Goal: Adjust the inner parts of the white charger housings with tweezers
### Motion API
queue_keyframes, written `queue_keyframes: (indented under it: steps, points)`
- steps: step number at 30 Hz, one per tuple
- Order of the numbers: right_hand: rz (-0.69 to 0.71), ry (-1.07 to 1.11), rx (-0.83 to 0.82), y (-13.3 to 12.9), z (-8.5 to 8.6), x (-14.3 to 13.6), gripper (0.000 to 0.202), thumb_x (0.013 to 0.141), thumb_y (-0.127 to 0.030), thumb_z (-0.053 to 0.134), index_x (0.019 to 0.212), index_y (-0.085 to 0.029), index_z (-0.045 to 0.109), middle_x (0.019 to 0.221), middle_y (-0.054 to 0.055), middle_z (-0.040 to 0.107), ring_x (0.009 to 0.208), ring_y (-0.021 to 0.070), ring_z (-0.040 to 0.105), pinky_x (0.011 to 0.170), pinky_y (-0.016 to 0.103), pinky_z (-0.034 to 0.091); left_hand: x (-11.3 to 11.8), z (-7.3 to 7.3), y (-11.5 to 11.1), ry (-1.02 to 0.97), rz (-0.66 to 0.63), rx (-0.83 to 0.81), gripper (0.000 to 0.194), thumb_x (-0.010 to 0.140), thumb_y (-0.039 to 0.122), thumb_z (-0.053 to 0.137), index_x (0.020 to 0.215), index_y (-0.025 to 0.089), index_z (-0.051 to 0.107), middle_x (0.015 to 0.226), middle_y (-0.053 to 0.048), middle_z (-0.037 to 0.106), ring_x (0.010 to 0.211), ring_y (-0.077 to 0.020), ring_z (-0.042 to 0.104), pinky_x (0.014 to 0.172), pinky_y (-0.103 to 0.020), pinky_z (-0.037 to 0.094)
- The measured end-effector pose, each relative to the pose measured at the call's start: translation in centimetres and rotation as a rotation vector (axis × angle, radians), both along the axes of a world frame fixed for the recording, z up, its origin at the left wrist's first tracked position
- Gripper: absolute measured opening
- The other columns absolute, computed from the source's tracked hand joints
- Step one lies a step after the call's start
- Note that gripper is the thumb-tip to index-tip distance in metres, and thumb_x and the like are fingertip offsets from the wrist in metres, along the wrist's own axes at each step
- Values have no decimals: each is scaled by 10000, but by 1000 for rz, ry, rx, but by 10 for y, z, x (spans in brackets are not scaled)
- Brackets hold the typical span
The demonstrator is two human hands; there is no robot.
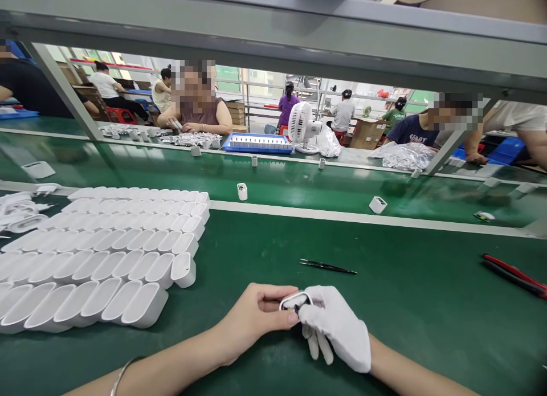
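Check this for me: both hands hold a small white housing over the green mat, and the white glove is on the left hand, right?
Not quite. In the head view the white glove is on the right hand; the left hand is bare. Both do hold the small white housing over the green mat.

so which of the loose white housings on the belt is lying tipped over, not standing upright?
The right one, the tipped housing near the white stripe, lies on its side with its opening facing the camera. The upright housing to its left stands on end.

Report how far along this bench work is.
Done, apparently: rows of white shells lined up at left. In hand: one white shell held between the bare left hand and gloved right hand. Left: cannot tell; tweezers lie unused on the mat.
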State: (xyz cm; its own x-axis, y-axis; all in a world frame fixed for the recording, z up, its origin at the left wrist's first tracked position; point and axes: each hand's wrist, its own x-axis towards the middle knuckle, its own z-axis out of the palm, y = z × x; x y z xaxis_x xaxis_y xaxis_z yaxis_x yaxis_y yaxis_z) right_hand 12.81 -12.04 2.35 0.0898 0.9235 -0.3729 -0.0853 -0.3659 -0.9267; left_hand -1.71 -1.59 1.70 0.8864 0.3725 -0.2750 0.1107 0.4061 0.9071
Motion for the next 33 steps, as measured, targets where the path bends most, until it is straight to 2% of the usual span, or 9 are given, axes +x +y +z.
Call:
queue_keyframes:
  steps: [7, 12, 14, 17, 20, 22, 25, 27, 33]
  points:
    - [104, -152, -77, -2, 12, 6, 357, 737, -503, 516, 668, -154, 545, 546, 11, 557, 333, 99, 464, 284, 189, 272, 2, 3, 1, 27, 7, 60, 383, 670, 326, 748, 992, 118, 735, 719, -54, 686, 657, -158, 587, 635, -257, 448]
    - [-207, -1148, 261, 4, 3, 48, 209, 793, -378, 552, 843, -205, 658, 826, 52, 628, 731, 191, 579, 645, 299, 455, -1, 8, 10, 206, 51, 643, 264, 777, 400, 613, 863, 200, 763, 662, -24, 613, 694, -185, 520, 650, -295, 402]
    - [-187, -1379, 284, 9, -8, 64, 196, 803, -319, 567, 963, -266, 667, 1003, 50, 618, 870, 227, 569, 717, 337, 445, -3, 9, 12, 264, 29, 843, 218, 792, 382, 605, 902, 262, 751, 797, -28, 643, 834, -222, 514, 752, -336, 399]
    - [-35, -1360, 272, 15, -22, 76, 151, 840, -248, 527, 872, -273, 673, 947, 24, 630, 852, 210, 570, 693, 314, 431, -4, 6, 13, 278, 26, 895, 233, 830, 377, 560, 982, 303, 720, 1133, -31, 594, 1076, -258, 466, 918, -392, 362]
    - [-96, -1164, 387, 14, -24, 70, 182, 892, -210, 443, 888, -235, 623, 825, 12, 630, 721, 154, 568, 640, 266, 418, -3, 0, 14, 268, 88, 846, 414, 803, 402, 608, 1199, 281, 606, 1320, -40, 470, 1128, -252, 453, 968, -390, 352]
    - [-114, -1124, 544, 10, -18, 59, 197, 904, -179, 410, 944, -233, 595, 784, -2, 628, 679, 130, 557, 661, 263, 394, -2, -2, 14, 250, 80, 840, 537, 726, 375, 709, 1233, 259, 575, 1218, -44, 559, 1027, -234, 505, 917, -365, 389]
    - [-77, -1340, 752, 5, -6, 41, 267, 881, -97, 392, 908, -258, 603, 736, -33, 632, 651, 113, 533, 756, 320, 301, 1, -4, 14, 210, 17, 881, 294, 709, 275, 735, 1001, 281, 697, 973, 14, 685, 899, -208, 526, 821, -319, 403]
    - [-91, -1478, 761, 4, -1, 32, 296, 851, -56, 394, 846, -263, 606, 683, -52, 621, 602, 99, 494, 745, 339, 242, 2, -3, 15, 190, -5, 894, 157, 740, 233, 701, 885, 291, 722, 915, 43, 710, 849, -195, 520, 772, -299, 393]
    - [-145, -1552, 670, 5, -2, 23, 297, 696, 3, 409, 763, -231, 579, 621, -54, 585, 581, 99, 454, 663, 327, 181, 4, -4, 16, 196, 1, 890, 153, 719, 205, 706, 848, 284, 727, 892, 59, 719, 804, -181, 495, 724, -268, 367]
